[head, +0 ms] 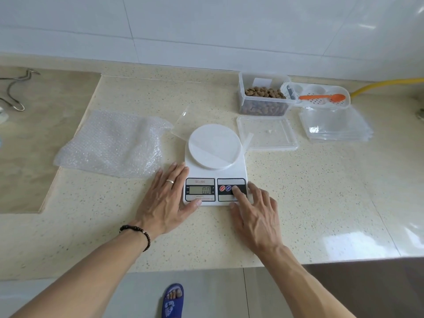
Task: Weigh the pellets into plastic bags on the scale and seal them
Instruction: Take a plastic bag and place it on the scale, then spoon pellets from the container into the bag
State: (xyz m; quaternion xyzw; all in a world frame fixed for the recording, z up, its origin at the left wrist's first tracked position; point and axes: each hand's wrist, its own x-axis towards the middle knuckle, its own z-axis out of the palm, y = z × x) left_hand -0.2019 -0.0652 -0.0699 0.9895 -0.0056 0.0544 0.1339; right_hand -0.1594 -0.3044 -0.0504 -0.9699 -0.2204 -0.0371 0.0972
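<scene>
Left hand: the left hand lies flat with straight fingers against the near-left side of the scale, steadying it, holding nothing.
Right hand: the right hand holds nothing either; its forefinger is stretched onto the rightmost button of the scale, the other fingers loosely spread beside the scale's right edge.
Scale: sits between both hands, display lit, reading what looks like zero.
Bag on the scale: a clear plastic bag lies flat across the round platform, just beyond the fingertips, empty.
Pellets: in the open clear tub, well beyond the right hand, with its lid lying nearer.
Scoop: an orange spoon rests in a tray right of the tub.
Spare bags: a stack far right of the right hand.
Risks: I'd say leaning on the scale body while zeroing could throw off the reading; the limp bag may slide off the platform or spill pellets when filled.
</scene>
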